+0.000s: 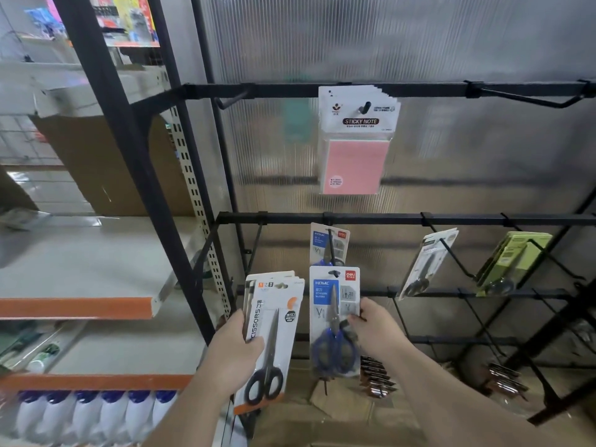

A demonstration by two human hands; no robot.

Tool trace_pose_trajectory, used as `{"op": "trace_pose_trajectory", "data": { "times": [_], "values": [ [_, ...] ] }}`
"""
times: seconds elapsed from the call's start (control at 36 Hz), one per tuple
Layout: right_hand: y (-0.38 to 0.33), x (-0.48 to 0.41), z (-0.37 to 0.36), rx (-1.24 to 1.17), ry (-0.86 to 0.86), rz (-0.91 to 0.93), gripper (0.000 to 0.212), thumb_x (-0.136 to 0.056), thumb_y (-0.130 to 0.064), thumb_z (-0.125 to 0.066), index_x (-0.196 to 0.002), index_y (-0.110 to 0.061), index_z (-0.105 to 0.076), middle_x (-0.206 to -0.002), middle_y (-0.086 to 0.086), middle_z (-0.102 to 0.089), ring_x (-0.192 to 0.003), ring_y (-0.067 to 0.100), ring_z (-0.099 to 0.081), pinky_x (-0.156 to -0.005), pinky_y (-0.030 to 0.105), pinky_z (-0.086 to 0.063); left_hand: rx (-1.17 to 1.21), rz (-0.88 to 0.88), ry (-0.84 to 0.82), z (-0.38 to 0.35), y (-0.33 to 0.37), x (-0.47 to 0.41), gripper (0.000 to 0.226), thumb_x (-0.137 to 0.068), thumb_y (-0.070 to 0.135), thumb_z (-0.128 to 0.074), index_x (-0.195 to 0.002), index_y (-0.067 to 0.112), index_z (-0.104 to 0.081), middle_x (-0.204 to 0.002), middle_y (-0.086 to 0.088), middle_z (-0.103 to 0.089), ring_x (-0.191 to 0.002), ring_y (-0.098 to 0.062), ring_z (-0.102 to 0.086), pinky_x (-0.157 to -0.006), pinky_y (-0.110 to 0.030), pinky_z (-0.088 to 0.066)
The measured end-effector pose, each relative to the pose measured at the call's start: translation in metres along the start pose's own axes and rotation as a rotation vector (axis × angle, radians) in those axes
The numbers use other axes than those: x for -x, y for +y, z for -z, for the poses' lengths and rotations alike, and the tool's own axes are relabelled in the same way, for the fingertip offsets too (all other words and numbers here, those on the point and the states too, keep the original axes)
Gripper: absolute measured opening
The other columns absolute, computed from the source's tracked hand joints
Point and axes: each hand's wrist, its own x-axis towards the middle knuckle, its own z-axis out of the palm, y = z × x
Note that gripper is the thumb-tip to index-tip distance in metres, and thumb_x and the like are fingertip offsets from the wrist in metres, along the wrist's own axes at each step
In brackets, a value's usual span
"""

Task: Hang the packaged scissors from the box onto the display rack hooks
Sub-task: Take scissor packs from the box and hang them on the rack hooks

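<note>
My left hand grips a stack of packaged black-handled scissors, held upright low in the view. My right hand pinches the right edge of a blue-handled scissors pack, whose hang hole sits at the tip of a black hook on the middle bar of the display rack. Another blue scissors pack hangs further back on that same hook. The box is out of view.
Pink sticky-note packs hang on the upper bar. More scissors packs and green packs hang on hooks to the right. An orange-edged shelf and white bottles stand at left. Empty hooks project from lower bars at right.
</note>
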Motion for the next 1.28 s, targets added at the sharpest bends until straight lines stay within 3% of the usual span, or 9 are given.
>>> {"op": "trace_pose_trajectory", "data": {
  "times": [0.19,0.31,0.39,0.56,0.69,0.78,0.83,1.03,1.28],
  "values": [
    [-0.006,-0.028,-0.004,0.027,0.010,-0.055,0.013,-0.102,-0.020,-0.051,-0.112,-0.024,-0.059,-0.109,-0.006,-0.065,-0.104,0.013,-0.060,-0.083,0.030,-0.051,-0.019,0.004,-0.010,-0.001,-0.002,-0.003,0.027,-0.097,0.016,-0.051,-0.115,0.035,-0.052,-0.108,0.014,-0.066,-0.094,-0.006,-0.060,-0.082,-0.031,-0.049],
    [-0.010,-0.049,-0.009,0.063,0.041,-0.061,0.015,-0.102,-0.022,-0.051,-0.115,-0.022,-0.059,-0.109,-0.004,-0.066,-0.095,0.012,-0.060,-0.067,0.024,-0.048,-0.045,0.011,-0.023,-0.002,-0.002,-0.010,0.021,-0.097,0.018,-0.051,-0.111,0.033,-0.052,-0.108,0.014,-0.065,-0.091,-0.004,-0.061,-0.078,-0.027,-0.050],
    [-0.014,-0.064,-0.011,0.084,0.056,-0.064,0.014,-0.102,-0.019,-0.049,-0.112,-0.017,-0.058,-0.103,-0.001,-0.064,-0.083,0.007,-0.056,-0.058,0.020,-0.040,-0.059,0.020,-0.010,-0.001,-0.003,-0.017,0.017,-0.093,0.021,-0.051,-0.102,0.035,-0.055,-0.097,0.014,-0.067,-0.090,-0.008,-0.062,-0.089,-0.037,-0.051],
    [-0.019,-0.091,-0.012,0.039,0.072,-0.100,0.013,-0.103,-0.019,-0.047,-0.111,-0.016,-0.057,-0.105,0.004,-0.067,-0.091,0.015,-0.063,-0.067,0.027,-0.048,0.003,-0.029,-0.046,-0.006,0.003,-0.032,0.028,-0.097,0.012,-0.050,-0.104,0.038,-0.051,-0.103,0.017,-0.064,-0.091,0.005,-0.056,-0.072,-0.014,-0.041],
    [-0.019,-0.112,-0.016,0.001,0.081,-0.089,0.012,-0.104,-0.019,-0.045,-0.108,-0.013,-0.055,-0.108,0.005,-0.064,-0.096,0.016,-0.060,-0.070,0.025,-0.047,-0.014,-0.036,-0.060,-0.013,-0.003,-0.042,0.025,-0.097,0.014,-0.050,-0.112,0.033,-0.054,-0.102,0.014,-0.065,-0.091,0.000,-0.059,-0.073,-0.015,-0.043],
    [-0.023,-0.120,-0.018,-0.064,0.054,-0.094,0.016,-0.105,-0.012,-0.040,-0.097,-0.011,-0.055,-0.115,0.012,-0.061,-0.107,0.023,-0.058,-0.096,0.034,-0.048,-0.009,-0.043,-0.071,-0.015,-0.005,-0.043,0.025,-0.098,0.013,-0.050,-0.111,0.034,-0.053,-0.103,0.016,-0.064,-0.089,0.000,-0.058,-0.065,-0.009,-0.039],
    [-0.027,-0.126,-0.017,-0.144,0.055,-0.137,0.019,-0.105,-0.016,-0.038,-0.095,-0.009,-0.053,-0.120,0.016,-0.060,-0.112,0.029,-0.057,-0.102,0.037,-0.045,-0.012,-0.041,-0.075,-0.016,-0.007,-0.043,0.025,-0.098,0.013,-0.051,-0.113,0.032,-0.053,-0.103,0.016,-0.064,-0.089,0.001,-0.058,-0.063,-0.009,-0.038],
    [-0.027,-0.144,-0.015,-0.089,0.095,-0.114,0.023,-0.104,-0.028,-0.041,-0.108,-0.009,-0.053,-0.123,0.021,-0.062,-0.113,0.038,-0.060,-0.100,0.051,-0.048,-0.010,-0.038,-0.099,-0.017,-0.009,-0.045,0.030,-0.099,0.013,-0.051,-0.118,0.036,-0.049,-0.114,0.017,-0.061,-0.092,0.009,-0.054,-0.064,-0.005,-0.037],
    [-0.023,-0.125,-0.008,0.024,0.102,-0.172,0.056,-0.102,-0.051,-0.038,-0.128,-0.003,-0.049,-0.110,0.014,-0.059,-0.093,0.028,-0.059,-0.079,0.044,-0.057,-0.013,-0.026,-0.081,-0.017,-0.011,-0.043,0.033,-0.098,0.014,-0.052,-0.124,0.035,-0.048,-0.116,0.015,-0.063,-0.096,0.003,-0.056,-0.078,-0.020,-0.042]
  ]
}}
